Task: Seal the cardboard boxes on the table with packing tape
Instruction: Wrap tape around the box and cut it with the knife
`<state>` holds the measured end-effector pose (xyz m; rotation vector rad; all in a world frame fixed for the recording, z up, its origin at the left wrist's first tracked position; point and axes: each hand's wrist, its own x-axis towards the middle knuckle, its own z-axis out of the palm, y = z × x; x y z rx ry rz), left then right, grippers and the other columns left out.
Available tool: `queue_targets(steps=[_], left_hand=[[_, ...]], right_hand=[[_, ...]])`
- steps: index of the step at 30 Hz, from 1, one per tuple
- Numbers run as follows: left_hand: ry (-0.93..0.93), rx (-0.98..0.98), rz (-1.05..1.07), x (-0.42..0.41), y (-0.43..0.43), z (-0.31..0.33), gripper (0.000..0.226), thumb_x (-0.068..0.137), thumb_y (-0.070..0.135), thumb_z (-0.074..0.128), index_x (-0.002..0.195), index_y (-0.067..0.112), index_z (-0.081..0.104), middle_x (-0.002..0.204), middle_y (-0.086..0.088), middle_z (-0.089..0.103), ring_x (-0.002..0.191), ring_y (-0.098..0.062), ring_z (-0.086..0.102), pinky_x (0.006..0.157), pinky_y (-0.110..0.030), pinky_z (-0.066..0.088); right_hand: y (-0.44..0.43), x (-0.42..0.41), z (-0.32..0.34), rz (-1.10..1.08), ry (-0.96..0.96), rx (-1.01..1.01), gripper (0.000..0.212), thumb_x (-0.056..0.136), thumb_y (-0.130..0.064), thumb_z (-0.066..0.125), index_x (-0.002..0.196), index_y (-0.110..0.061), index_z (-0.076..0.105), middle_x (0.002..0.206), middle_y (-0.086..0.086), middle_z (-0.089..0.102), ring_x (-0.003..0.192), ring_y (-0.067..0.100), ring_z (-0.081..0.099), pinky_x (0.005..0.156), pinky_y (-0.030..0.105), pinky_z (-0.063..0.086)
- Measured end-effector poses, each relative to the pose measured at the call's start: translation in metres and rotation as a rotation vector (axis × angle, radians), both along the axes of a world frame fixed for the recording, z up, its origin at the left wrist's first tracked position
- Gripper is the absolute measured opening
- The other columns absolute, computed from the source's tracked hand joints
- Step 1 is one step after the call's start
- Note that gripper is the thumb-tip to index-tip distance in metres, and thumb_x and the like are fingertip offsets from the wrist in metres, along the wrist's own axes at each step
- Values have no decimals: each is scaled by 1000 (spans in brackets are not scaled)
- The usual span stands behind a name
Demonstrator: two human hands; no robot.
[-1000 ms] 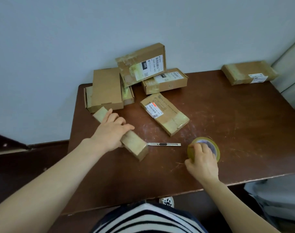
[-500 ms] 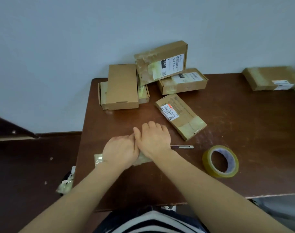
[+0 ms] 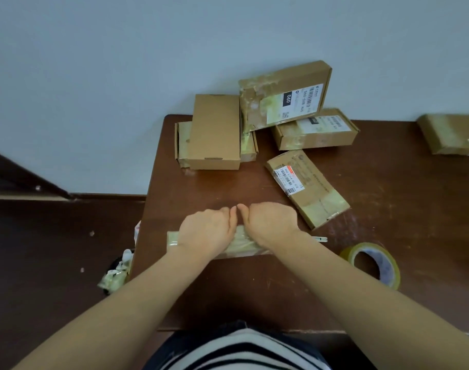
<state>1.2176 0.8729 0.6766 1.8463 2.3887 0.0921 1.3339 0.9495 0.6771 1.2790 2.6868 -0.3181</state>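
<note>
A narrow cardboard box [image 3: 244,243], wrapped in yellowish tape, lies crosswise near the front left of the brown table [image 3: 388,209]. My left hand [image 3: 206,231] and my right hand [image 3: 270,225] sit side by side on top of it, palms down, with fingers curled over its far edge. Only the box's left end and a strip between the hands show. The roll of packing tape [image 3: 361,248] lies flat to the right, apart from both hands.
A utility knife [image 3: 320,239] lies just right of my right wrist. Several other boxes sit at the back: a plain one [image 3: 214,132], a labelled one leaning on the wall [image 3: 284,94], one below it [image 3: 316,132], one flat [image 3: 308,188], one far right [image 3: 449,133]. Crumpled tape scraps [image 3: 115,273] lie on the floor at left.
My right hand let go of the tape roll and joined my left hand on the narrow box, which has been turned crosswise and pulled toward me. The roll stays on the table.
</note>
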Motion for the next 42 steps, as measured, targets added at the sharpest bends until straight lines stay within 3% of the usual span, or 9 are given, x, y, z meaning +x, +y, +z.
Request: queue_targets(steps=[4,7,11,18,25,30,37,40,42], left_hand=[[73,-19,68,19,0,13,31,97,35,49,83,14,66,60,-5,66,51,-26,64,44,-26,39],[-173,-68,192,37,16,8,37,102,38,32,130,20,48,98,-6,70,88,-29,67,64,-32,41],[47,-61,-26,55,26,-7,36,97,28,37,131,16,37,112,-1,64,96,-22,66,70,-31,38],[52,51,85,25,-1,4,36,102,34,34,112,14,61,61,-1,65,51,-25,63,46,-27,38],[93,19,45,43,10,5,37,101,38,33,108,18,64,68,0,69,57,-22,64,57,-27,39],[152,-52,-30,45,17,-1,42,101,26,13,117,17,51,98,1,66,78,-22,65,72,-33,36],[-133,58,141,46,16,0,45,104,33,24,143,16,38,95,-3,70,89,-24,65,70,-30,41],[-2,100,138,29,-11,1,49,102,37,18,127,19,56,100,-1,72,98,-21,64,95,-32,40],[120,47,213,17,-28,5,65,98,42,6,102,22,67,94,1,71,91,-22,63,92,-36,38]], right_hand=[[-1,17,-5,-199,94,-60,62,103,-40,18,97,-7,70,100,14,70,101,31,63,88,36,41],[6,17,-5,-321,360,-356,62,104,-39,17,97,-4,67,102,15,68,101,30,61,80,32,39],[7,20,-5,-505,554,-485,64,102,-48,17,81,-11,65,89,11,66,89,24,59,73,29,35],[11,18,-11,-346,334,-330,62,103,-40,14,101,-6,66,103,12,68,101,28,60,85,34,41],[8,16,-9,-309,328,-313,44,106,-25,19,118,-4,56,115,18,63,108,34,58,88,39,42],[11,15,-11,-321,287,-326,59,103,-41,16,102,-8,64,104,13,67,102,31,60,80,36,41],[-3,16,-1,-137,132,-60,44,105,-32,17,116,-12,54,108,7,64,97,26,63,79,38,46],[0,21,-3,-237,246,-194,54,104,-36,17,109,-8,62,104,12,67,101,29,62,89,40,47],[2,19,-6,-280,299,-266,59,104,-39,15,103,-8,65,101,12,68,100,28,61,88,38,46]])
